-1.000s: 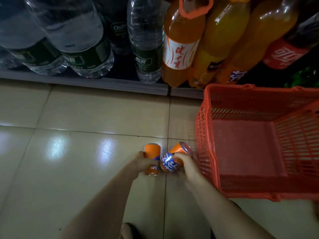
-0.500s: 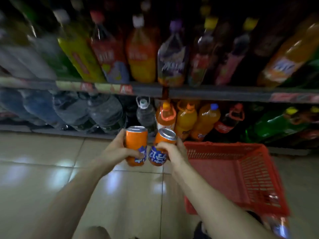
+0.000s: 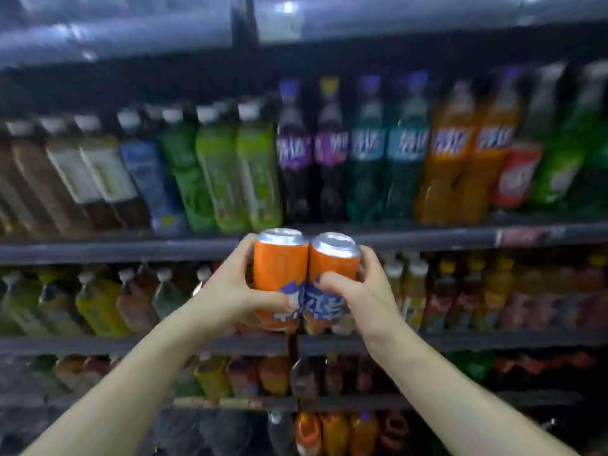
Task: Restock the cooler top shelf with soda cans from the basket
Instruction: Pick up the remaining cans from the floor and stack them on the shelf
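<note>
Two orange soda cans with blue-and-white lettering are held up side by side, touching, in front of the shelves. My left hand [image 3: 230,291] grips the left can [image 3: 279,261], fingers wrapped round its side. My right hand [image 3: 358,291] grips the right can [image 3: 332,263], thumb across its front. Both cans stand nearly upright with their silver tops showing. The top shelf [image 3: 131,248] runs just behind the cans at the height of their lids. The basket is out of view.
The top shelf holds a full row of tall bottles [image 3: 256,172]: brown, green, purple, teal, orange and red. Lower shelves [image 3: 98,343] carry several smaller bottles. A dark header panel [image 3: 296,57] runs above the top row. The picture is blurred.
Both hands have lifted the two cans from floor height up to the top shelf level. The view has swung up from the floor and red basket to the upper shelves.
</note>
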The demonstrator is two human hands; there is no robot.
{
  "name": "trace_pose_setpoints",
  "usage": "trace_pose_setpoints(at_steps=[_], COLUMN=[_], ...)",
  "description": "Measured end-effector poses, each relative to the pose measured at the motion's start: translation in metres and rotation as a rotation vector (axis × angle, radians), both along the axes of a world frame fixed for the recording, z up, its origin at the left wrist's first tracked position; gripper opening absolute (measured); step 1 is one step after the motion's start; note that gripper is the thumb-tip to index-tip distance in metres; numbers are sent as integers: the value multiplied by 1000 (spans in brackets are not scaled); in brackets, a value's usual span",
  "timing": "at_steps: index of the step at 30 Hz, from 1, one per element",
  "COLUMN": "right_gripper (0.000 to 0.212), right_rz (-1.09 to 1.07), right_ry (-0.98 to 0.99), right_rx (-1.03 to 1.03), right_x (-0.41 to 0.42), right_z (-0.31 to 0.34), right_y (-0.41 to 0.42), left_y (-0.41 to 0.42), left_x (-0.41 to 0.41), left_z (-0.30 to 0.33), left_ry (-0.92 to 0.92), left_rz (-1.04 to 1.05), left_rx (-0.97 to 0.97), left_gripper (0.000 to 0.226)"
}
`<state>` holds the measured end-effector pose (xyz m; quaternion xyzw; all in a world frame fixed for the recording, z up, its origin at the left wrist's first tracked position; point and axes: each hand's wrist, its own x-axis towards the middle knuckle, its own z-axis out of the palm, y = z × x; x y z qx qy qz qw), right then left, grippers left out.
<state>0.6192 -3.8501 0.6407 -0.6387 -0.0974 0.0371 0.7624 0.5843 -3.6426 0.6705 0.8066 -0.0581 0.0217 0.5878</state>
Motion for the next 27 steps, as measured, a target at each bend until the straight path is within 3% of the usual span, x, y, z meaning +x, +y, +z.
trace_pose_setpoints(at_steps=[6,12,16,20,27], right_gripper=[46,36,39,44,35], right_rz=[-95,-132,-158,-253,-392], right_ry=[-318,-541,-595,-650,-652], right_rx=[-35,-138,-183,-313,-502], right_x=[19,37,52,71,105], right_z=[175,284,324,349,379], right_y=[-40,-60,-49,-21,27], left_y=[-38,-56,-48,-33,12], left_x=[17,34,48,69,123], left_z=[167,264,302,328,352], left_ry=[-309,-532,-607,-587,-528], left_rz=[10,148,273,369,454], left_rx=[40,50,77,136,199], left_gripper=[81,81,82,69,77])
